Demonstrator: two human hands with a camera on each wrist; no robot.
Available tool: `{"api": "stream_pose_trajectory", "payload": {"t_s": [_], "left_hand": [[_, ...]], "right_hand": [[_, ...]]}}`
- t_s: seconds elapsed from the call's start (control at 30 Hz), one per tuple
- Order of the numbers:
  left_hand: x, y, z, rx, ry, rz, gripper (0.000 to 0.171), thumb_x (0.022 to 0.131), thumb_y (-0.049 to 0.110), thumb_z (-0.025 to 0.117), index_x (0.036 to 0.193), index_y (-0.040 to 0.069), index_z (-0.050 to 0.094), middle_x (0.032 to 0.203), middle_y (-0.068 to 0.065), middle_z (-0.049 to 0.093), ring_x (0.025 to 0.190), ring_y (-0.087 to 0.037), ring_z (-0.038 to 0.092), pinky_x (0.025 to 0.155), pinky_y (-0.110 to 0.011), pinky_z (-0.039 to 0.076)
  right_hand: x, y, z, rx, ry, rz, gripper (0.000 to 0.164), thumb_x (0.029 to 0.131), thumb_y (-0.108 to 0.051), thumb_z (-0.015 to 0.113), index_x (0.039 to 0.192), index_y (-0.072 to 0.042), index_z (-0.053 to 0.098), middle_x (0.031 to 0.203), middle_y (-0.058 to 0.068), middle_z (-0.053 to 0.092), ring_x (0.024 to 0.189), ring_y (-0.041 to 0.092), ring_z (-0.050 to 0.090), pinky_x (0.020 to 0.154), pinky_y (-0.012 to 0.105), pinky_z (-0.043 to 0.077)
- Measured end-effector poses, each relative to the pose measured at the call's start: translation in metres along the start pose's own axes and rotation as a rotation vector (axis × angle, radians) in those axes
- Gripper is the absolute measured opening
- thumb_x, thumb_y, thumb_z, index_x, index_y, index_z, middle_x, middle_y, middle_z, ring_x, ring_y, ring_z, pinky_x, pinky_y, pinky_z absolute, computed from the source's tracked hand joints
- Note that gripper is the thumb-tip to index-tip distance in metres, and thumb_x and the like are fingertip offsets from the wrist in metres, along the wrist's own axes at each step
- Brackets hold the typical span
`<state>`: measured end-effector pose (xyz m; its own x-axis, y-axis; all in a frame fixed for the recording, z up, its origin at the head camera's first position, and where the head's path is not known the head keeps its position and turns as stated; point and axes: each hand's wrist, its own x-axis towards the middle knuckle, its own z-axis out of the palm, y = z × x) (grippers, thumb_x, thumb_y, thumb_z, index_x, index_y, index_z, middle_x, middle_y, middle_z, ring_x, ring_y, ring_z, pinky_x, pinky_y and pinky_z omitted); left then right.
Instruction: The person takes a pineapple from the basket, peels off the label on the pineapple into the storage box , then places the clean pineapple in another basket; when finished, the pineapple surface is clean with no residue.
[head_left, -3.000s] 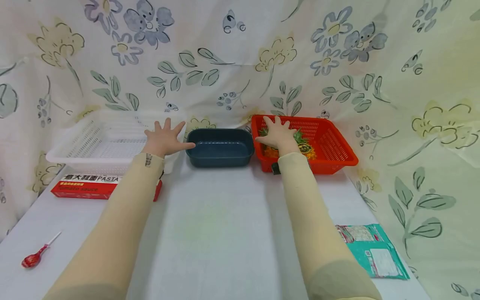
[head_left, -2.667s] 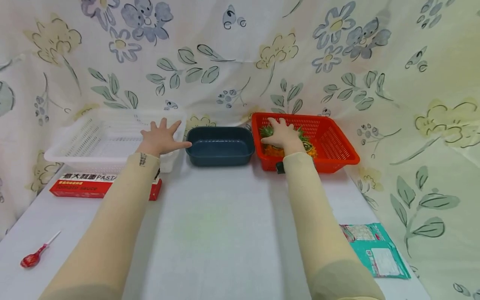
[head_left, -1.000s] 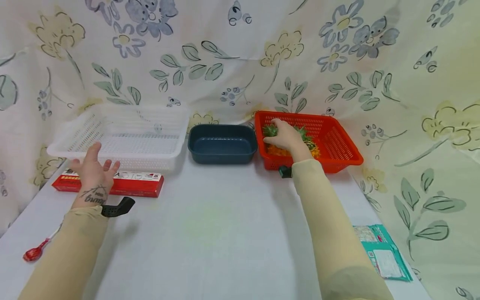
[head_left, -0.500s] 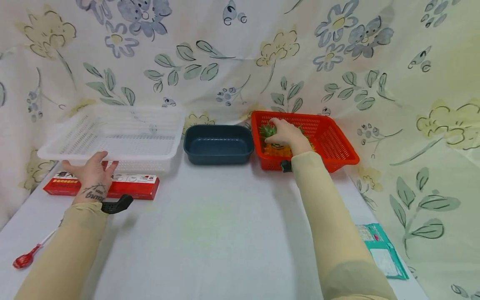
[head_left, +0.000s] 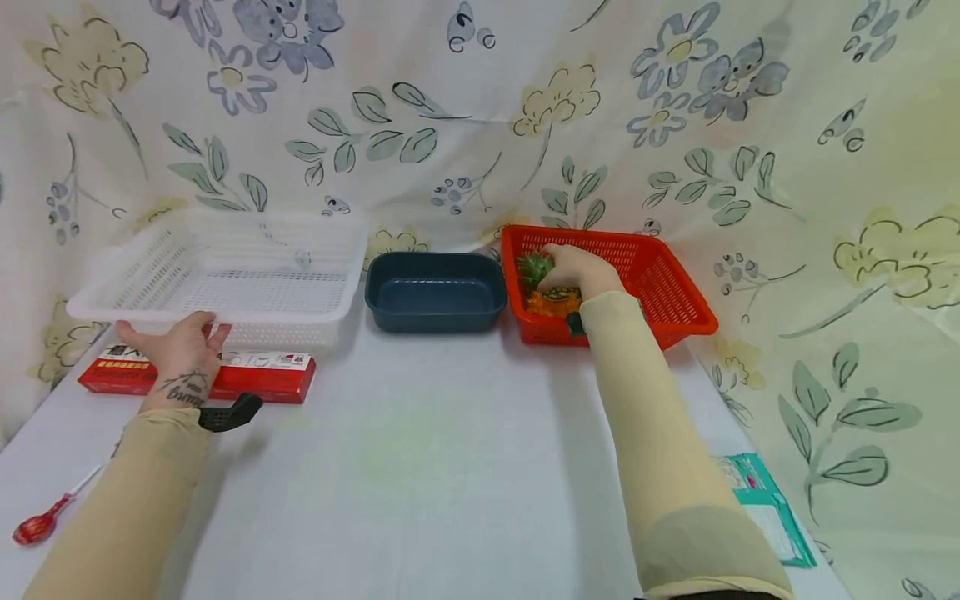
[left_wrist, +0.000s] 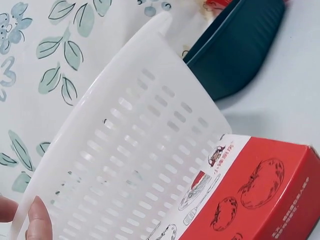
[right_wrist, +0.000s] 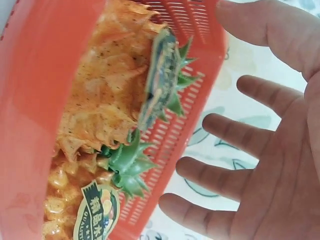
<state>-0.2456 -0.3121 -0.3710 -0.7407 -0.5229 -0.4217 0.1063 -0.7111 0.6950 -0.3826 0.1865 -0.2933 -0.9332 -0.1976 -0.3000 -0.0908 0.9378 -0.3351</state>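
My left hand (head_left: 182, 358) is at the front rim of the white plastic basket (head_left: 341, 317), above the red pasta box (head_left: 262, 383). In the left wrist view, two fingertips (left_wrist: 39, 220) pinch the basket's rim from either side; the rest of this hand is out of that view. My right hand (head_left: 585, 271) is over the red basket (head_left: 675, 292), near a pineapple (head_left: 550, 302). In the right wrist view, its fingers are spread and hold nothing. Two pineapples with leafy crowns and labels lie in the basket, the upper (right_wrist: 102, 75) beside the lower (right_wrist: 60, 195).
A dark blue tub (head_left: 437, 321) stands between the two baskets. A lollipop (head_left: 37, 529) lies at the front left, beside my left sleeve. A teal packet (head_left: 776, 512) is at the right edge, partly behind my right sleeve. A floral cloth (head_left: 450, 83) hangs behind.
My left hand has gone from the white basket's right end to the left part of its front rim, and its fingers have closed there. My right hand has shifted slightly right above the pineapples.
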Motion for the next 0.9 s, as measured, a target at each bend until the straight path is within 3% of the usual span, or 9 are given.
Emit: {"api": "stream_pose_trajectory", "payload": {"t_s": [0.3,0.57,0.9], "left_hand": [[0.001,0.000,0.000,-0.012,-0.021,0.005,0.115,0.077,-0.003,0.069,0.129,0.063,-0.010,0.135,0.019,0.021,0.117,-0.007,0.040,0.078,-0.031,0.054],[0.002,0.000,-0.003,-0.062,-0.029,0.005,0.116,0.078,-0.005,0.067,0.127,0.065,-0.011,0.136,0.019,0.017,0.118,-0.007,0.037,0.085,-0.032,0.052],[0.003,-0.004,0.000,-0.121,-0.017,-0.014,0.114,0.080,-0.005,0.065,0.126,0.070,-0.008,0.134,0.018,0.018,0.117,-0.007,0.035,0.094,-0.033,0.046]], "right_hand": [[-0.005,-0.008,0.011,-0.059,-0.071,0.125,0.081,0.077,-0.031,0.070,0.145,-0.031,0.026,0.150,0.011,0.024,0.124,0.037,0.027,0.096,0.059,0.036],[-0.004,-0.011,0.017,-0.103,-0.121,0.157,0.086,0.077,-0.032,0.068,0.148,-0.031,0.019,0.154,0.015,0.010,0.129,0.042,0.020,0.100,0.062,0.030],[-0.001,-0.011,0.023,-0.114,-0.123,0.182,0.089,0.079,-0.038,0.068,0.149,-0.028,0.014,0.153,0.017,0.014,0.128,0.040,0.024,0.099,0.060,0.033]]}}
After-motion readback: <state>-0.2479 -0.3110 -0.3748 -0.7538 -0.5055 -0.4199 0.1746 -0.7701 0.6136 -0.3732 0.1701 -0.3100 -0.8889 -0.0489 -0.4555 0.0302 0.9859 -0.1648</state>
